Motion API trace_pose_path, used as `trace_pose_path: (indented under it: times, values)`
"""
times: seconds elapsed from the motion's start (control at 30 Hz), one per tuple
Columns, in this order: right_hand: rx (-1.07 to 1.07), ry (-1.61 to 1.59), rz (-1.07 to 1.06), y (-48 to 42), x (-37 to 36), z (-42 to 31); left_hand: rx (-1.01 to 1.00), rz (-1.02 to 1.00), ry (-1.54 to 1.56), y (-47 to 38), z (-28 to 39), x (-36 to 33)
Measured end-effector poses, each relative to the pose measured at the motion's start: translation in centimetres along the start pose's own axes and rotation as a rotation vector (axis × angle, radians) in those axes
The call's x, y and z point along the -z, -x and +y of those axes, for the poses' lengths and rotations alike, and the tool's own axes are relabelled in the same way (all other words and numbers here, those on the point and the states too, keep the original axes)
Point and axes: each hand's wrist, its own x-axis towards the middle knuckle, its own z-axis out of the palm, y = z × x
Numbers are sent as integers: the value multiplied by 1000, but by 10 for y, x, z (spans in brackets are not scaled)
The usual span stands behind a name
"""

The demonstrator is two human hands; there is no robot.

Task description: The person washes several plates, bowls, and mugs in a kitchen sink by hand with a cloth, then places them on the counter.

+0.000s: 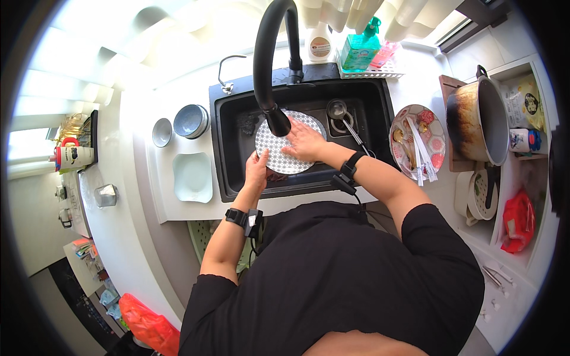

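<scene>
My left hand (257, 171) grips the near left edge of a round grey-and-white patterned plate (278, 153), which is over the black sink (231, 178). Flat on the plate's face, with fingers spread, lies my right hand (305, 141). The black faucet (260, 66) arches above, its spout end just over the plate and hiding part of it. A metal ladle (337, 109) rests in the sink's right part, by the drain. Whether water runs cannot be told.
Left of the sink stand stacked bowls (189, 121), a small bowl (162, 132) and a pale square plate (193, 178). On the right are a patterned plate with chopsticks and spoons (398, 155) and a scorched pot (467, 120). Soap bottles (360, 51) stand behind.
</scene>
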Motion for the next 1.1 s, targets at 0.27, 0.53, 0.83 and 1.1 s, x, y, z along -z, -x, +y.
trace_pose_path:
  times: [0.27, 0.53, 0.83, 1.1]
  values:
    - [424, -154, -160, 18, 3, -21, -107, 108, -58, -15, -12, 26]
    - [123, 72, -85, 19, 10, 27, -111, 87, -150, -8, 1, 21]
    - [122, -48, -86, -9, 4, -32, -67, 44, -172, -18, -8, 13]
    - [316, -123, -115, -11, 14, -30, -153, 70, -205, -17, -12, 17]
